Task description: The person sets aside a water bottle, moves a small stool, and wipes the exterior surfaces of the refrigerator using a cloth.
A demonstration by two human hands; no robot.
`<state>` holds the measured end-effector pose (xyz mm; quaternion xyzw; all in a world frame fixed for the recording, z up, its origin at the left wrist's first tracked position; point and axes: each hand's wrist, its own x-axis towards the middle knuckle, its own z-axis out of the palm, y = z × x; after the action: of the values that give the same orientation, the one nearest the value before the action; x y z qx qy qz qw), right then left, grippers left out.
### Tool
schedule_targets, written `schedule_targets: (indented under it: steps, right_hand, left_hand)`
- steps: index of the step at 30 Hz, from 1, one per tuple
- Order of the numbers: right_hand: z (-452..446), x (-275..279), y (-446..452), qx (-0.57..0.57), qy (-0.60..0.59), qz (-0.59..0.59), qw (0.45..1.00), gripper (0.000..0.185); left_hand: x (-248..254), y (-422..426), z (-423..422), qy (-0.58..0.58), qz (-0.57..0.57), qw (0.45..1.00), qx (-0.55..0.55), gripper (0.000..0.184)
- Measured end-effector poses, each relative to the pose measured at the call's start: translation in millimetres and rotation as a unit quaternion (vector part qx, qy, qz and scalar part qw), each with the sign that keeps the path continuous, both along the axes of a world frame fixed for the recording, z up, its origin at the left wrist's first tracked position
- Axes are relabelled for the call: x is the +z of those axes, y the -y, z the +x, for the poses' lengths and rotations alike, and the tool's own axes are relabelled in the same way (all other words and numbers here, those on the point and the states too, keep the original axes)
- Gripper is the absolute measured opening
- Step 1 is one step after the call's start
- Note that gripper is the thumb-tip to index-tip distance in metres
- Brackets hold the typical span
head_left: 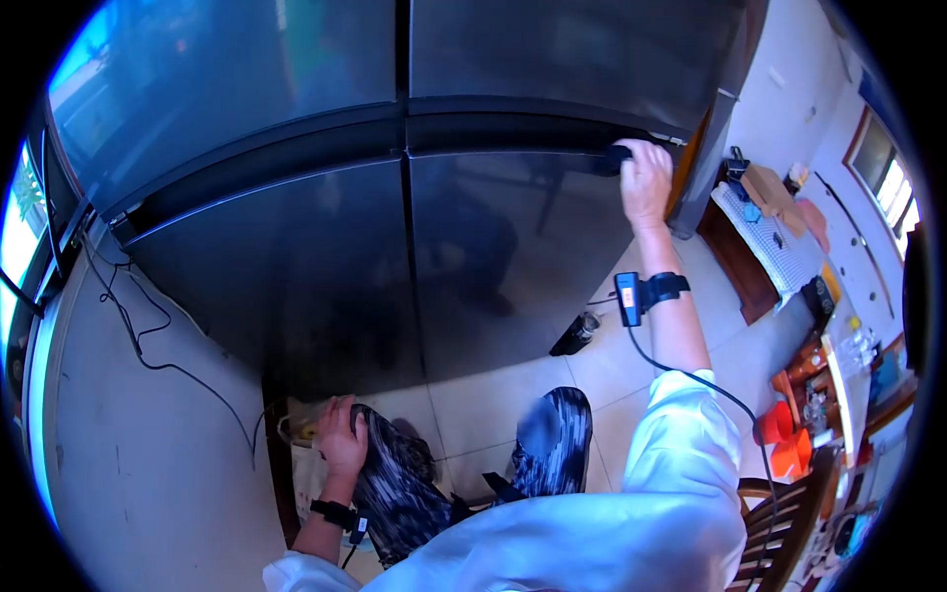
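In the head view a large dark refrigerator (326, 266) with glossy doors fills the space in front of me. My right hand (646, 183) reaches up to the top edge of its lower right door (523, 227), at the gap below the upper door (562, 59). Its fingers are closed around a small black thing (614, 159), too dark to name. On my left knee (380, 454), in dark patterned trousers, rests my left hand (342, 439), fingers spread and holding nothing. Each wrist carries a black strap with a small device and a cable.
A black bottle (575, 333) is on the tiled floor right of the refrigerator. At left, a loose black cable (168, 365) runs over a pale surface. Further right are a cloth-covered cabinet (764, 242), orange-red containers (789, 454) and a wooden chair (799, 523).
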<state>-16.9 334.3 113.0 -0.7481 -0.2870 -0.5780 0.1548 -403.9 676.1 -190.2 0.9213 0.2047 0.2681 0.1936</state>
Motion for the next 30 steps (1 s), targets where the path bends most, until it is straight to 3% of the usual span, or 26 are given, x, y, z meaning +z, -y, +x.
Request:
schedule_targets:
  steps: [2,6,12,15,18,22,30]
  right_hand:
    - [7.0,-3.6,15.9,-0.083,-0.005,-0.008,0.996,0.022]
    - [3.3,-18.1,-22.2,-0.114,0.013,0.143,0.983,0.023]
    - [-100.6,-12.2,-177.3,0.166,0.036,0.072,0.983,0.028]
    - [-120.8,-19.3,-222.9,0.227,-0.012,0.017,0.974,0.035]
    - [-105.7,-15.3,-214.3,0.283,0.003,-0.034,0.959,0.037]
    - [-71.5,-13.6,-154.7,0.202,0.036,-0.081,0.975,0.034]
    - [-3.6,-23.5,-0.3,-0.078,-0.013,-0.027,0.997,0.042]
  left_hand:
    - [-2.5,-3.0,0.5,0.001,0.004,1.0,-0.01,0.037]
    - [-4.6,-2.3,5.8,0.014,-0.016,0.999,-0.029,0.037]
    - [8.8,7.3,14.7,-0.011,0.005,0.999,-0.045,0.034]
    - [4.5,5.8,17.8,-0.007,0.01,0.998,-0.058,0.033]
    - [2.2,6.2,13.4,-0.008,0.029,0.998,-0.054,0.033]
    - [0.6,7.6,12.1,0.0,0.026,0.999,-0.038,0.032]
    - [-0.5,1.6,15.0,-0.01,0.038,0.998,-0.055,0.032]
